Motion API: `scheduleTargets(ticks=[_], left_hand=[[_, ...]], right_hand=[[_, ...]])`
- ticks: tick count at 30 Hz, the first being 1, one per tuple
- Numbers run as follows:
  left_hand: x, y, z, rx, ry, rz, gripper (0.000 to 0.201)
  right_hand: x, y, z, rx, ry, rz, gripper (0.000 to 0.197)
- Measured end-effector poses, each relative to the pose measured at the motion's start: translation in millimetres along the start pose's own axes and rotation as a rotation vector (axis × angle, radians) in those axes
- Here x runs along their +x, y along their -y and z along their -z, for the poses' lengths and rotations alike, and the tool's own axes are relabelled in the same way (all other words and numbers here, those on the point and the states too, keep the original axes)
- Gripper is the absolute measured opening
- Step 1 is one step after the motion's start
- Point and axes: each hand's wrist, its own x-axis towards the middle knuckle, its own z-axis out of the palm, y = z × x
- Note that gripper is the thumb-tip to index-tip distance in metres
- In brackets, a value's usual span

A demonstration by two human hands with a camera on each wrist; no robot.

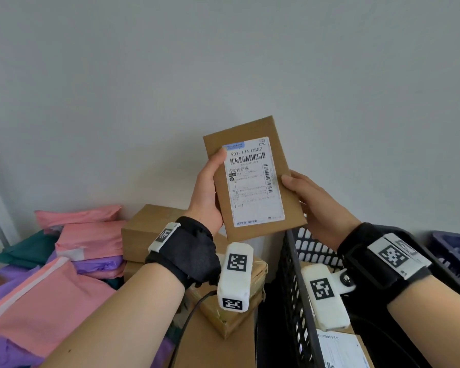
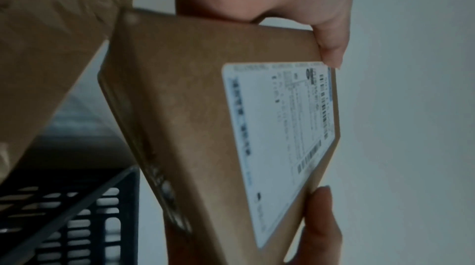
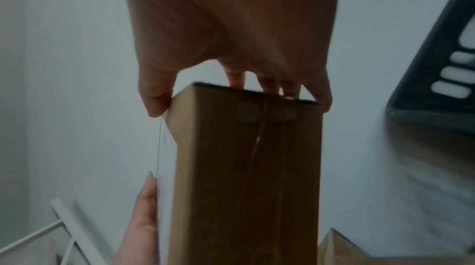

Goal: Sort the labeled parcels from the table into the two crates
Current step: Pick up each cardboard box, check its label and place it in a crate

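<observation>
I hold a flat brown cardboard parcel point(image 1: 252, 181) upright in front of the wall, its white shipping label point(image 1: 252, 187) facing me. My left hand point(image 1: 207, 192) grips its left edge, thumb on the label's top corner. My right hand point(image 1: 311, 200) grips the right edge, thumb on the front. The left wrist view shows the parcel point(image 2: 195, 107) between my left thumb point(image 2: 331, 46) and the right thumb point(image 2: 318, 228). From the right wrist, the parcel's point(image 3: 246, 168) narrow side shows, with my right hand point(image 3: 231, 36) pinching its edge. A black slotted crate point(image 1: 295, 264) stands below right, a dark blue crate point(image 1: 454, 251) beyond.
Pink, purple and green mailer bags point(image 1: 72, 261) lie piled at the left. Brown cardboard boxes point(image 1: 149, 229) are stacked in the middle below my hands. Another labeled parcel point(image 1: 340, 349) lies inside the black crate. A plain wall stands close behind.
</observation>
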Motion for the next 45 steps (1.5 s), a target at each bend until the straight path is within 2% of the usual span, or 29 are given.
scheduleTargets(ticks=[3,11,14,17,23,28,33,36,40,45], left_hand=[[7,8,-19,0.005,0.031,0.024,0.032],[22,60,-91,0.027,0.148,0.159,0.026],[17,86,-125,0.033,0.165,0.211,0.025],[9,109,-167,0.070,0.160,0.245,0.017],[2,167,-264,0.144,0.179,0.294,0.016],[2,230,-335,0.138,0.234,0.409,0.024],[17,277,-376,0.231,0.239,0.492,0.023],[33,308,-391,0.280,0.266,0.561,0.029],[42,350,-413,0.264,0.259,0.659,0.026],[47,396,-441,0.251,0.226,0.726,0.027]], right_hand=[[-7,-1,17,0.013,-0.046,-0.005,0.057],[-55,5,84,0.137,-0.339,-0.080,0.058],[-80,4,119,0.167,-0.415,-0.107,0.048],[-105,4,163,0.183,-0.425,-0.118,0.039],[-153,7,274,0.131,-0.420,-0.101,0.038],[-183,-2,372,0.118,-0.515,-0.145,0.029],[-191,-26,428,0.192,-0.514,-0.218,0.023],[-193,-46,452,0.221,-0.578,-0.271,0.025],[-197,-68,489,0.211,-0.611,-0.319,0.032],[-192,-93,534,0.157,-0.674,-0.395,0.028]])
